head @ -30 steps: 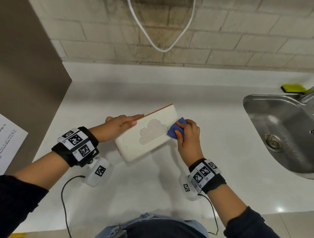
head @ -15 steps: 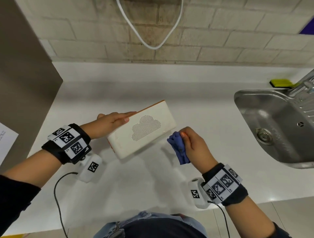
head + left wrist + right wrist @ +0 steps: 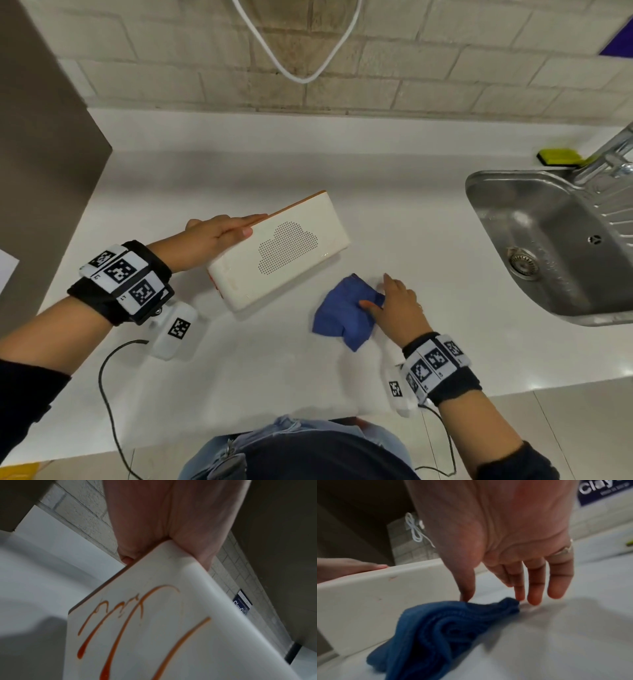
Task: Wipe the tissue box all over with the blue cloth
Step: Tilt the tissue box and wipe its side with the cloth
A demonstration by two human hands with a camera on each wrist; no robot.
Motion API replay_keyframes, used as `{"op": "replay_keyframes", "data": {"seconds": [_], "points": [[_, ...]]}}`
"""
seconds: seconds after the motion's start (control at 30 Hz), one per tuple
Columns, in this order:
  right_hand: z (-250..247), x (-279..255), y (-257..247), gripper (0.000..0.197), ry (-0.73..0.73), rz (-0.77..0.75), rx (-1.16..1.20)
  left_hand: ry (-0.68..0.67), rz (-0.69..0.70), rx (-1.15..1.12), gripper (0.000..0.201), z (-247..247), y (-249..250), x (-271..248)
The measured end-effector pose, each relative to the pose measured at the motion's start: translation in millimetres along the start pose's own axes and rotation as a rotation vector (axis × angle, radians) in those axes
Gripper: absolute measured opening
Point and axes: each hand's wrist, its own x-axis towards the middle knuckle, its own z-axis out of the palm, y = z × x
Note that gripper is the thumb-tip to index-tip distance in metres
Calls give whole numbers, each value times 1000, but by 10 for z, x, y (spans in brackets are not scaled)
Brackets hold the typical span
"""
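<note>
The white tissue box (image 3: 284, 253), with a dotted cloud on its face and an orange upper side, stands tilted on the counter (image 3: 394, 219). My left hand (image 3: 254, 225) holds its upper left corner, fingers along the orange side and thumb on the front face. Red-orange streaks (image 3: 120, 628) run down the box's (image 3: 180, 649) end face below that hand. The blue cloth (image 3: 342, 318) lies crumpled on the counter just right of the box's near end. My right hand (image 3: 375, 291) hovers over the cloth (image 3: 445, 628) with straight fingers, thumb and index tips touching its edge.
A steel sink (image 3: 479, 192) with a faucet (image 3: 609, 154) is set into the counter at the right, with a green sponge (image 3: 560, 156) behind it. A brown panel (image 3: 41, 171) walls off the left. A white cable (image 3: 298, 68) hangs on the brick wall.
My right hand left the box's right end, carried the cloth down to the counter and let it go. The left hand still holds the box, which has barely moved.
</note>
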Motion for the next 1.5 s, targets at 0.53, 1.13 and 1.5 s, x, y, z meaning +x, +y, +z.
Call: {"op": "replay_keyframes", "data": {"seconds": [0.53,1.13,1.5], "points": [[-697,-359,-383,10,370,-639,52,4,17,-16,37,-2,50,-15],[2,25,-247,47,-61,-280,28,-49,-3,-33,31,2,24,8],[-528,69,-947,48,615,-616,504,-72,38,-41,31,26,40,19]]}}
